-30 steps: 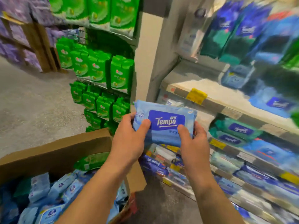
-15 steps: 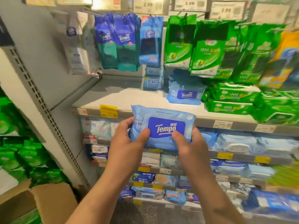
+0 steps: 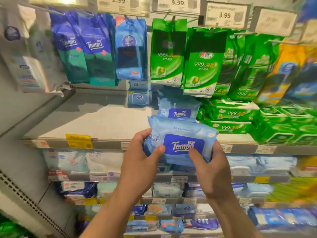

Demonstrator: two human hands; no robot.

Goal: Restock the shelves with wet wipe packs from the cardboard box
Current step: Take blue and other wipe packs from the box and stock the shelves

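Both hands clamp one light-blue soft plastic wipe pack (image 3: 180, 140) bearing a dark-blue Tempo label: left hand (image 3: 139, 162) on its left end, right hand (image 3: 211, 170) on its right. Just beyond lies a matching pack (image 3: 178, 109) on the pale shelf (image 3: 96, 124).

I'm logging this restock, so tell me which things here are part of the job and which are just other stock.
Part of the job:
blue pack, held by left hand and right hand
matching pack on the shelf

Other stock:
hanging green packs
stacked green packs
hanging blue packs
price tags
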